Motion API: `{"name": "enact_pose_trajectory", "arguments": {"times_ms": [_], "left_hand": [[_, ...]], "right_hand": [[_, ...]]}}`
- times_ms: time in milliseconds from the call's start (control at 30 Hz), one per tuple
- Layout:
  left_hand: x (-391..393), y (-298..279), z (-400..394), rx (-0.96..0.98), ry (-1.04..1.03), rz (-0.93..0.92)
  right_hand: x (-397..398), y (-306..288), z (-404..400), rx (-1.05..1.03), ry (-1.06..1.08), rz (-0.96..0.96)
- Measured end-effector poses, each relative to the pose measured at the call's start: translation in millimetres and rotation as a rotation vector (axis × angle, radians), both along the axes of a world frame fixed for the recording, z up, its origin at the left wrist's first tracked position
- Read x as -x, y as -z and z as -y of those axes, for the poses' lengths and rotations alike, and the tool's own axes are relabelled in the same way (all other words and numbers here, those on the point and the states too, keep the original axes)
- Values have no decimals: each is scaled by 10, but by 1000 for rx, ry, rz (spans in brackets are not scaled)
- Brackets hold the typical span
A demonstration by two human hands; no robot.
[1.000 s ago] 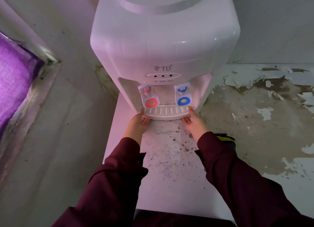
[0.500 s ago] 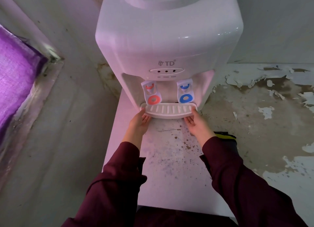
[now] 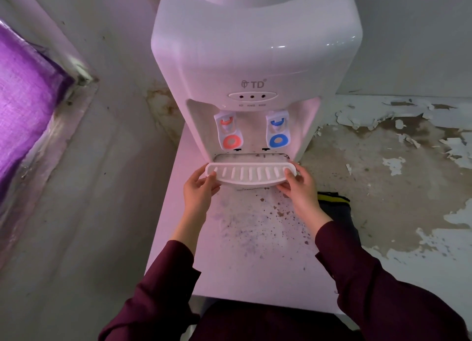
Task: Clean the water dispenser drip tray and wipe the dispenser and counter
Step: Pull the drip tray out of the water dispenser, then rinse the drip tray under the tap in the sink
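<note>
Your left hand and right hand each pinch an end of the slotted drip tray, just clear of the dispenser recess — keep it level, draw straight toward you — any water inside may spill onto the stained counter.

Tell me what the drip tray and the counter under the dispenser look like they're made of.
Drip tray: looks like white moulded plastic, smooth, slightly glossy, with formed slots. Counter: a flat, pale, matte surface, possibly laminate or painted board; its dark specks and stains look like grime. The material stays uncertain.
</note>
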State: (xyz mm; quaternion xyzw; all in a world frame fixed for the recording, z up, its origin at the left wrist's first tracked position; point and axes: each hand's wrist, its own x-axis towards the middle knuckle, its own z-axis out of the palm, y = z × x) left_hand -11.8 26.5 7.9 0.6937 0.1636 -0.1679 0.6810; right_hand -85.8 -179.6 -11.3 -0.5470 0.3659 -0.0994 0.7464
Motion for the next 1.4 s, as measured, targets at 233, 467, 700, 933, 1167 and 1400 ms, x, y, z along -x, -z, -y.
{"name": "enact_pose_trajectory", "arguments": {"times_ms": [233, 467, 700, 933, 1167, 1400], "left_hand": [[319, -15, -224, -183, 0, 179], [715, -149, -539, -184, -108, 180], [1265, -266, -1090, -165, -275, 216], [2077, -371, -1731, -127, -519, 240], [3250, -416, -2393, -151, -789, 247], [4471, -503, -2891, -200, -1045, 253]], "right_hand": [[189, -63, -66, 139, -118, 22], [263, -174, -339, 135, -205, 7], [344, -299, -843, 71, -401, 37], [682, -423, -1584, 106, -616, 105], [1332, -590, -2437, 157, -892, 150], [2169, -642, -3285, 23, -1122, 152]]}}
